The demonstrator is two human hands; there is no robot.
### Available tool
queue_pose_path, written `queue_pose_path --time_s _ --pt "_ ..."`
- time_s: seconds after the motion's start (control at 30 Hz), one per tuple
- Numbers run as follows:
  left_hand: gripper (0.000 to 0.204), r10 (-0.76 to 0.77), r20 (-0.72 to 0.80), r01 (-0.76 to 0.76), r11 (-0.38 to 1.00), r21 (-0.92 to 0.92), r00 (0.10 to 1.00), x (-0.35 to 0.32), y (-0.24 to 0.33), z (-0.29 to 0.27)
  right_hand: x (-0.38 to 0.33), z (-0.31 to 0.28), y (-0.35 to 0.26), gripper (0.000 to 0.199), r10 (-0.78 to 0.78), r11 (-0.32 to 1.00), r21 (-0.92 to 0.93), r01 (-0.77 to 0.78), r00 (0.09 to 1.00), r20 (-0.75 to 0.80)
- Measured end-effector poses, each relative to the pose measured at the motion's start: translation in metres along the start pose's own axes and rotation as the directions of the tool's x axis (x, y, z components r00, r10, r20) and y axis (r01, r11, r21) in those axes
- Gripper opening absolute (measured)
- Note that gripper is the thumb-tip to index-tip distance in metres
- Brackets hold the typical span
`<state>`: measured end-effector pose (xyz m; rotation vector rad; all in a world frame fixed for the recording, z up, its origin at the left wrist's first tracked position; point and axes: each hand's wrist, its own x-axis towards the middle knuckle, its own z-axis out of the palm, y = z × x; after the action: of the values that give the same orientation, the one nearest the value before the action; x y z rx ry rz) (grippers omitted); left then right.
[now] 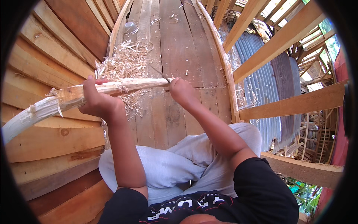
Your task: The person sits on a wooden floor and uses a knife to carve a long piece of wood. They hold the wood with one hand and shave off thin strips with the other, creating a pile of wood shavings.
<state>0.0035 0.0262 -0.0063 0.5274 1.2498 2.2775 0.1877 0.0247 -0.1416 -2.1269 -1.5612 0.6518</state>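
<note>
A long, pale, peeled wooden pole lies across in front of me, thick and slightly curved at the left and narrowing to its tip at the right. My left hand is wrapped around it from below near the middle, with the thumb on the near side. My right hand is closed at the thin tip, gripping a knife whose narrow dark blade points up and left, beside the pole's end. The knife's handle is hidden in my fist. Frayed strips of wood hang from the pole's left part.
Curled wood shavings cover the plank floor beyond the pole. A clear cup sits farther off. Stacked boards rise close on the left. A wooden railing stands on the right, with corrugated metal sheets beyond it.
</note>
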Motion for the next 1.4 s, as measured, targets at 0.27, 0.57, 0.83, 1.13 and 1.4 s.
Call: queue_pose_path --time_s 0.27,0.57,0.83,1.13,1.4 --pt "0.018 0.031 -0.008 -0.031 0.999 -0.044 1.0 0.004 -0.001 0.001 -0.009 -0.006 -0.012 0.055 0.054 0.997 -0.048 -0.051 0.997 0.063" --pt "0.016 0.039 0.01 -0.038 0.996 -0.08 0.999 0.003 -0.002 -0.006 -0.015 -0.003 -0.017 0.05 0.036 0.999 -0.001 -0.036 0.99 0.133" --pt "0.022 0.035 -0.002 -0.035 0.999 -0.035 0.999 0.003 -0.002 -0.008 -0.008 -0.009 -0.007 0.049 0.059 0.998 -0.02 -0.057 0.978 0.199" --pt "0.04 0.154 0.062 -0.161 0.978 0.134 0.986 -0.002 0.007 0.002 -0.013 -0.006 -0.024 0.063 -0.027 0.999 0.048 0.016 0.969 0.246" --pt "0.023 -0.024 0.601 -0.015 0.998 0.06 0.799 0.011 0.023 -0.006 0.016 0.023 0.028 0.067 0.031 0.987 0.153 -0.051 0.991 0.129"
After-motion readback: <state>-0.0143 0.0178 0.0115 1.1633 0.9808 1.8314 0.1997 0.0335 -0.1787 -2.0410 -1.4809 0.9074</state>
